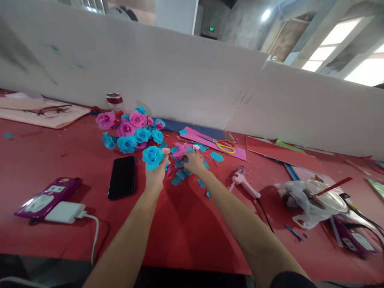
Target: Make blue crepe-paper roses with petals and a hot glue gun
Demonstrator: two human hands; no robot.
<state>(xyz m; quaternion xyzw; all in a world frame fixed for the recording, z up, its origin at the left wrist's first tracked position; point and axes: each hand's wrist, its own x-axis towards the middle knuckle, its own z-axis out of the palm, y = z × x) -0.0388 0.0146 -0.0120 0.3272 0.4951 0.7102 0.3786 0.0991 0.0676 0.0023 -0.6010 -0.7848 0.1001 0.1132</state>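
A blue paper flower point(153, 157) is held upright in my left hand point(155, 176), whose fingers wrap round its underside. My right hand point(193, 163) reaches into a pile of loose blue petals point(181, 174) and pink paper pieces point(181, 150). Its fingers curl together over the pile, and what they pinch, if anything, is hidden. Just behind my left hand stands a bunch of pink and blue paper flowers point(126, 144). Scissors point(225, 146) with yellow and red handles lie on a pink paper sheet point(240, 154) beyond my right hand.
Left of my arms lie a black phone point(121, 178) and a purple power strip point(45, 198) with a white charger point(66, 212). A pink glue gun point(245, 183) and a plastic bag with a cup point(312, 200) stand to the right. A white partition point(180, 80) rises behind the red table.
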